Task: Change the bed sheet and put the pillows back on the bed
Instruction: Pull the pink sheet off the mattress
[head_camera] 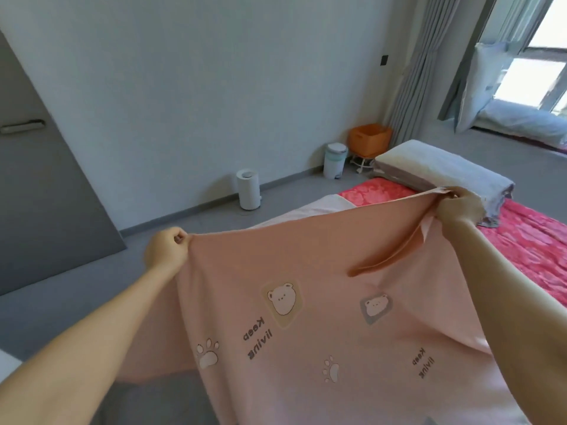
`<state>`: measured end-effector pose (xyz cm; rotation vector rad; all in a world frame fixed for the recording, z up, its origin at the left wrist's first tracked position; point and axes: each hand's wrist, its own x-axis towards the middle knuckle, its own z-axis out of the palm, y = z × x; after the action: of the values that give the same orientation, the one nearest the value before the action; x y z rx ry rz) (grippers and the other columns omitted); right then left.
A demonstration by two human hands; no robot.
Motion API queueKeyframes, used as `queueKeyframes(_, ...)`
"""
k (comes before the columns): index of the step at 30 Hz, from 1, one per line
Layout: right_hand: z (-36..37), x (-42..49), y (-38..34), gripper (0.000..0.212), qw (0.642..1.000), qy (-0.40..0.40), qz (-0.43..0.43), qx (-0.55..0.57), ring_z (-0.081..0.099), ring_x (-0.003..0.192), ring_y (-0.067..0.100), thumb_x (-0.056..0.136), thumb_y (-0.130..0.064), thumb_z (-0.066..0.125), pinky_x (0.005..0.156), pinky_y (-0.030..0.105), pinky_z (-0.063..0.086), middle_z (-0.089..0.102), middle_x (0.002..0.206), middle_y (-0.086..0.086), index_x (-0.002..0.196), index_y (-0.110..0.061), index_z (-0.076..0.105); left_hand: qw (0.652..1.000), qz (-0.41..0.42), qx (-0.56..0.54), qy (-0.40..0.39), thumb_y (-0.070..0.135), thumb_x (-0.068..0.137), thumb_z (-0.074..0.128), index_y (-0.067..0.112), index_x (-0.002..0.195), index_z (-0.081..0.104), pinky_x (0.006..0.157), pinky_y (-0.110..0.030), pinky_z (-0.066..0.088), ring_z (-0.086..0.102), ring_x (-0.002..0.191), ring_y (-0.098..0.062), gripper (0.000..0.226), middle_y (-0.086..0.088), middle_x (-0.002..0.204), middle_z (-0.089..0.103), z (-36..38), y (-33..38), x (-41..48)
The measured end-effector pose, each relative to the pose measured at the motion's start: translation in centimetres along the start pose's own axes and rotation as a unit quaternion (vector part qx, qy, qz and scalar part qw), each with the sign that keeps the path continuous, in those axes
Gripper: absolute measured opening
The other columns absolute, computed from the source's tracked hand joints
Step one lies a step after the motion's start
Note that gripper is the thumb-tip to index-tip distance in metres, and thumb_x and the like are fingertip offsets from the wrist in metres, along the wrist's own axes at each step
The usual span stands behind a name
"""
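Both ends of the top edge of the sheet [306, 283] are gripped: left hand [167, 251] fisted round one, right hand [457, 207] curled on the other, cloth taut between. It looks light, limp and soft, best taken by edge or corners. It hangs before the person, over the near end of the bed [540, 256]. Arms stretch forward and wide, the right reaching farther, toward the pillow [441, 170].

Bare forearms [101, 326] and bare hands [167, 250] [458, 207].

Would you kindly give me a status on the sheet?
Left hand and right hand grip pink sheet, lifted. Folded bedding sits on red bed cover ahead.
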<state>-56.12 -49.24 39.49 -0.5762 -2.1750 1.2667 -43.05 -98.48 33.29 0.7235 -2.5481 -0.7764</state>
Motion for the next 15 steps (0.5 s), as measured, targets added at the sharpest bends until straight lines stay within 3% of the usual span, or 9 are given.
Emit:
queueKeyframes(4, 9.1, 1.4, -1.2, 0.039, 1.000, -0.019, 0.005, -0.022, 0.061, 0.106, 0.027, 0.082, 0.002, 0.044, 0.087, 0.024, 0.043, 0.069, 0.111, 0.013, 0.105, -0.011, 0.073, 0.999, -0.040, -0.014, -0.019, 0.018, 0.088, 0.059, 0.014, 0.072, 0.062, 0.062, -0.033, 0.041, 0.060, 0.075, -0.035, 0.017, -0.012, 0.076, 0.066, 4.4, -3.0, 7.2)
queueKeyframes(8, 16.8, 1.4, -1.8, 0.037, 0.998, -0.030, 0.028, -0.057, 0.060, 0.109, 0.025, 0.085, 0.000, 0.045, 0.087, 0.019, 0.039, 0.069, 0.114, 0.011, 0.107, -0.011, 0.073, 0.997, -0.064, -0.007, -0.047, 0.020, 0.089, 0.061, 0.010, 0.078, 0.066, 0.063, -0.033, 0.040, 0.061, 0.081, -0.036, 0.015, -0.014, 0.083, 0.068, 8.0, -6.2, 14.0)
queueKeyframes(15, 29.1, 1.3, -4.5, 0.039, 0.994, -0.007, 0.053, -0.097, 0.059, 0.112, 0.024, 0.086, -0.002, 0.044, 0.094, 0.027, 0.043, 0.068, 0.117, 0.009, 0.110, -0.014, 0.072, 0.994, -0.058, -0.017, -0.088, 0.020, 0.088, 0.063, 0.007, 0.083, 0.068, 0.071, -0.037, 0.044, 0.062, 0.090, -0.039, 0.015, -0.017, 0.094, 0.070, 12.9, -12.2, 28.3)
